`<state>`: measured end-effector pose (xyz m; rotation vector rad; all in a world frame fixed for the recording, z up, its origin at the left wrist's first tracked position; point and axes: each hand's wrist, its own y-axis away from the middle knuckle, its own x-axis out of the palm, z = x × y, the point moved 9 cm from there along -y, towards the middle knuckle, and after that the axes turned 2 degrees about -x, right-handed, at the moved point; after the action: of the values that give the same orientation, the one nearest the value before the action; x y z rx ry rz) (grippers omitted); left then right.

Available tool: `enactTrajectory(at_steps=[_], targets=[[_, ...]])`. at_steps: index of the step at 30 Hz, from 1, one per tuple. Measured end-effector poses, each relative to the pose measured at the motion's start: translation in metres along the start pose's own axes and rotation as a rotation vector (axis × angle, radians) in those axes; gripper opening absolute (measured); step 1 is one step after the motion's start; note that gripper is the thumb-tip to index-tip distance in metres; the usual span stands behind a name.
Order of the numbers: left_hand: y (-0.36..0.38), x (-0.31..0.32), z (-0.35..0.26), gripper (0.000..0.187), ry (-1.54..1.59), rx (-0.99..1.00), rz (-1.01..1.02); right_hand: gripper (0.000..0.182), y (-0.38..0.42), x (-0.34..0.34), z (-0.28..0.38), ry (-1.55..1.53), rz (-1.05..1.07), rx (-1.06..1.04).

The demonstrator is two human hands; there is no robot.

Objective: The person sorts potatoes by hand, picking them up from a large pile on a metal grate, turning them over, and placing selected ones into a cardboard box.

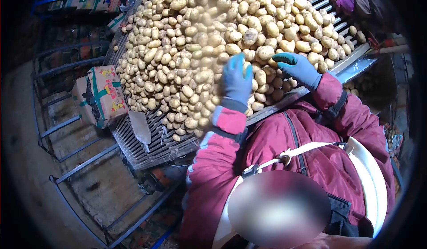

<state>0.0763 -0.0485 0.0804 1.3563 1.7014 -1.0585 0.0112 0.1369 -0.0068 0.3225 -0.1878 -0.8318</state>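
Observation:
Many yellow potatoes (195, 49) lie heaped on a slatted metal table (142, 149). My left hand (238, 80), in a blue-grey glove with teal fingertips, rests over the near part of the heap. Its fingers are spread and touch potatoes. To its right, my right hand (300, 69), gloved the same way, reaches in at the near edge of the pile. Its thumb and fingers are apart beside a potato, with nothing visibly held. Both red sleeves come over the table's near rail.
A cardboard box (109, 95) with green tape sits at the table's left end, beside a white scoop (140, 129). Metal frames (86, 162) stand on the floor at left. Another person's purple-gloved hand (344, 3) is at the upper right.

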Motion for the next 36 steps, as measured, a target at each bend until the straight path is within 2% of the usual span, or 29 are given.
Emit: enactTrajectory(at_steps=[2,5,6,9,12,13,15,16,18,20,23,24,26,28,30,32,34,35,36], targets=[[-0.007,0.008,0.041,0.045,0.082,-0.220,0.045,0.037,0.001,-0.004,0.008,0.031,-0.006,0.059],[-0.009,0.035,0.031,0.048,0.037,-0.149,0.105,0.043,-0.016,-0.012,0.028,0.219,-0.128,-0.141],[-0.014,0.032,0.018,0.047,0.114,-0.127,0.102,0.045,-0.024,-0.006,0.040,0.382,-0.125,-0.223],[-0.033,0.028,0.016,0.045,0.214,-0.149,0.018,0.064,-0.042,0.029,0.043,0.786,-0.004,-0.212],[-0.071,0.029,0.034,0.048,0.179,-0.177,-0.095,0.065,-0.056,0.031,0.031,0.832,0.025,-0.148],[-0.083,0.036,0.028,0.050,0.142,-0.094,-0.077,0.065,-0.055,0.029,0.032,0.834,0.020,-0.148],[-0.093,0.057,0.012,0.056,0.023,0.039,0.003,0.059,-0.051,0.024,0.036,0.717,0.001,-0.205],[-0.095,0.060,0.014,0.056,0.029,0.043,-0.001,0.059,-0.047,0.020,0.032,0.724,-0.004,-0.204],[-0.104,0.070,0.023,0.056,0.053,-0.049,0.096,0.056,-0.032,-0.001,0.046,0.511,-0.158,-0.266],[-0.096,0.065,0.037,0.058,0.339,-0.197,0.096,0.054,-0.015,-0.021,0.036,0.036,-0.100,0.032],[-0.081,0.061,0.001,0.048,0.856,-0.265,0.077,0.057,-0.011,-0.030,0.017,-0.441,-0.113,0.134],[-0.071,0.076,-0.010,0.042,0.895,-0.405,0.222,0.054,-0.001,-0.015,0.023,-0.673,-0.063,0.233],[-0.068,0.061,-0.052,0.035,0.759,-0.165,0.277,0.046,-0.004,0.005,0.032,-0.898,0.158,0.096],[-0.059,0.058,-0.046,0.029,0.897,-0.311,0.261,0.035,0.001,-0.009,0.007,-0.925,0.002,0.114],[-0.067,0.018,-0.056,0.028,0.670,-0.117,0.130,0.030,0.021,-0.041,0.021,0.078,-0.073,-0.531],[-0.067,0.010,-0.044,0.028,0.458,-0.010,0.131,0.040,0.051,-0.045,-0.010,-0.692,-0.109,0.094],[-0.066,0.019,-0.035,0.033,0.271,0.043,0.216,0.047,0.076,-0.080,-0.015,-0.061,-0.555,-0.584],[-0.065,0.025,-0.030,0.035,0.279,0.043,0.223,0.037,0.089,-0.090,-0.032,-0.309,-0.459,-0.215],[-0.065,0.030,-0.032,0.040,0.223,0.060,0.248,0.037,0.120,-0.090,-0.044,-0.557,-0.341,0.153]])
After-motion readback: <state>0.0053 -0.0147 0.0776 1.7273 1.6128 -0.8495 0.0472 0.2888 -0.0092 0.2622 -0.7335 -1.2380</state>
